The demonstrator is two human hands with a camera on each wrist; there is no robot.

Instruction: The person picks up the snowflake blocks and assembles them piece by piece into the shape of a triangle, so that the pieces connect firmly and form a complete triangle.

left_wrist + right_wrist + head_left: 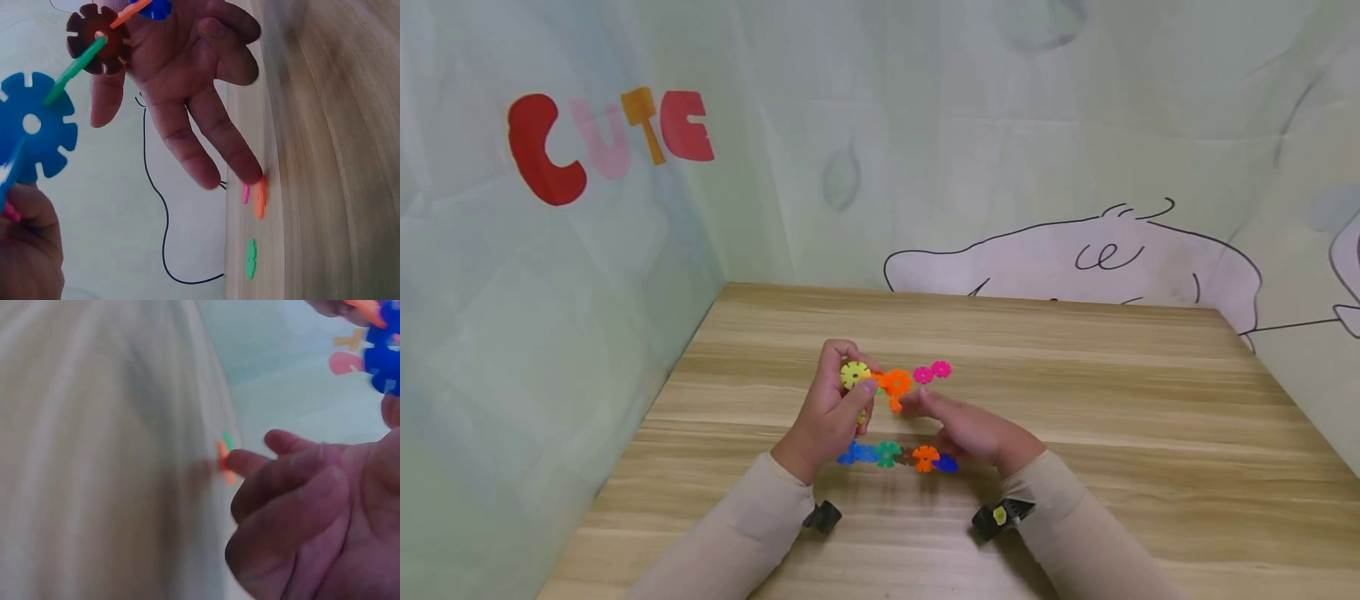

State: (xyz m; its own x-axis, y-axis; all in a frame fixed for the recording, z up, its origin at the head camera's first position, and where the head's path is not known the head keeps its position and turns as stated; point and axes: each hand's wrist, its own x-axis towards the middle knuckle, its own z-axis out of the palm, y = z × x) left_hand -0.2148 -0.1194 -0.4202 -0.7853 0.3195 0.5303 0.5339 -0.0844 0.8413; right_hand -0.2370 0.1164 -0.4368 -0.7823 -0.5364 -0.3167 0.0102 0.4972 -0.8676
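My left hand (829, 408) holds a chain of notched plastic snowflake discs, with a yellow disc (855, 374) between thumb and fingers. Hanging in front of my wrists, the chain's lower stretch runs through blue, a green disc (887, 454), brown, an orange disc (926, 458) and a dark blue disc (947, 463). The left wrist view shows its large blue disc (59, 125) and brown disc (115, 47) close up. My right hand (973, 427) reaches over the table with fingers extended, a fingertip at a small orange disc (895, 405). Nothing is gripped in it.
Beyond the hands, a larger orange disc (898, 383) and a partly hidden green disc (250, 259) lie on the wooden table (1112, 400). Two pink discs (932, 372) lie just right of them. Patterned fabric walls (820, 108) enclose the table's left and back.
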